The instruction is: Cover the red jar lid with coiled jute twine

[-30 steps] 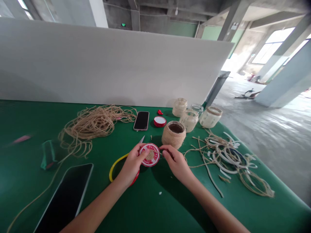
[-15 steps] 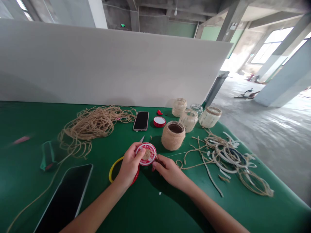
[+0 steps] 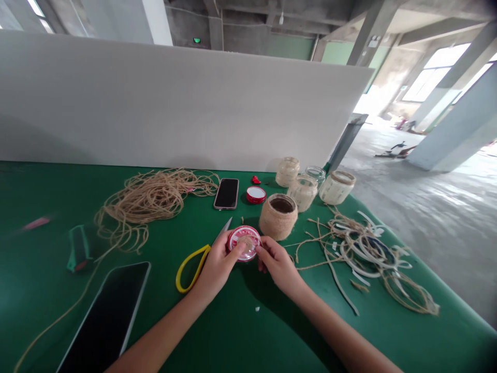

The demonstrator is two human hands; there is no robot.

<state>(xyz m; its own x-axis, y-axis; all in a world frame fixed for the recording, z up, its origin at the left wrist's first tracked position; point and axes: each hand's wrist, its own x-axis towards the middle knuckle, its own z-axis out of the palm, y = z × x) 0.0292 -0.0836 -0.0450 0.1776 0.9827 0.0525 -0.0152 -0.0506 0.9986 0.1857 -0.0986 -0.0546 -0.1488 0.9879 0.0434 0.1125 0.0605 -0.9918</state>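
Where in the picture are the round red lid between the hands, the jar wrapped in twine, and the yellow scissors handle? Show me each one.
Round red lid (image 3: 244, 231): head view, top of its rim.
Twine-wrapped jar (image 3: 278, 224): head view, middle of its wrapped side.
Yellow scissors handle (image 3: 187, 260): head view, upper strand of the loop.

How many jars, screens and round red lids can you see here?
Jars: 5, the twine-wrapped jar and four others behind it
Screens: 2, a smartphone and a tablet
Round red lids: 2, the held red lid between the left hand and right hand, and the table lid
Total: 9
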